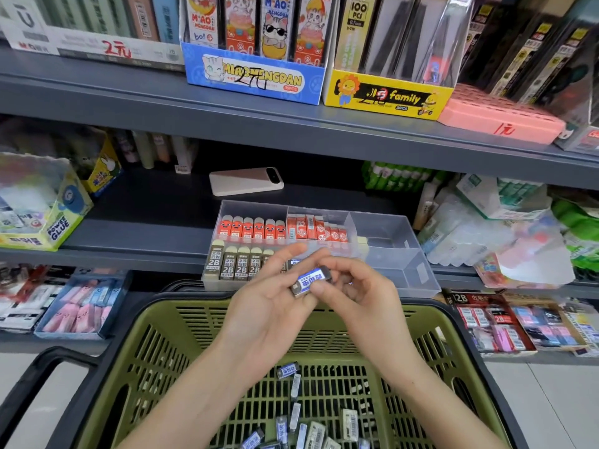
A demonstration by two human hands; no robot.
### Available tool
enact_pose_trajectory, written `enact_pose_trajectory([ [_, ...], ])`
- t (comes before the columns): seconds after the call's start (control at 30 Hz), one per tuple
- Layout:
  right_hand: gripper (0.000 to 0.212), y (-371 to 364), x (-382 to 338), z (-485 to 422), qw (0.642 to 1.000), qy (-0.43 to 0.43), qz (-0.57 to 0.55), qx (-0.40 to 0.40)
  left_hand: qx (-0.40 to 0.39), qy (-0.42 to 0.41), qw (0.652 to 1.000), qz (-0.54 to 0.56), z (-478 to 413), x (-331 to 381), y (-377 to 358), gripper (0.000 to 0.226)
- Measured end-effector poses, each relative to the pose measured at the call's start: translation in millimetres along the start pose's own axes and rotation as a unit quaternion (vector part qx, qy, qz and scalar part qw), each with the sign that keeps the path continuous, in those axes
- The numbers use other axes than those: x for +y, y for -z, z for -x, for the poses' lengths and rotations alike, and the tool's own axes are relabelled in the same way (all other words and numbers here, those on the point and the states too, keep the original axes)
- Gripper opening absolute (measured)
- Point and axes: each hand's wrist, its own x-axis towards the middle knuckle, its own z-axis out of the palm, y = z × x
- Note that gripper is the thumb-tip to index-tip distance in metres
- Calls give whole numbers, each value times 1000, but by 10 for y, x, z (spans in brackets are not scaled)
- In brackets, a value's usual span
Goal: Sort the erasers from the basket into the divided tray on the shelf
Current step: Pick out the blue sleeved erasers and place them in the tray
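Observation:
Both my hands meet above the green basket [162, 322], in front of the clear divided tray [402, 228]. A blue-and-white eraser [309, 280] lies across the fingers of my left hand [275, 303], which are nearly straight. My right hand [353, 286] pinches that eraser from the right with curled fingers. The tray holds rows of red erasers [252, 228], smaller red erasers [317, 230] and brown 2B erasers [233, 265]; its right compartments look bare. Several blue-and-white erasers [288, 371] lie loose on the basket floor.
A white phone [246, 181] lies on the shelf behind the tray. A glue box [48, 215] stands at the left, plastic packs [486, 228] at the right. Display boxes [256, 72] line the upper shelf. Trays of erasers [84, 306] sit on the lower shelf.

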Motion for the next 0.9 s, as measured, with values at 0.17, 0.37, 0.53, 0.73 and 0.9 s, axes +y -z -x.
enact_pose_trajectory([
  [0.17, 14, 74, 17, -4, 1000, 15, -20, 16, 10, -18, 998, -65, -105, -56, -9, 37],
  [0.37, 24, 352, 82, -398, 973, -60, -223, 7, 36, -311, 595, -741, -144, 119, 320, 19],
  [0.53, 16, 355, 270, -687, 984, -30, 171, -32, -47, -291, 294, -909, -304, 197, 505, 31],
  [0.73, 20, 122, 399, -828, 899, 86, 427, -38, -79, -250, 224, -939, -446, 127, 546, 58],
  [0.9, 16, 82, 475, -858, 893, 89, 441, -12, -77, -272, 236, -930, -481, 132, 550, 53],
])
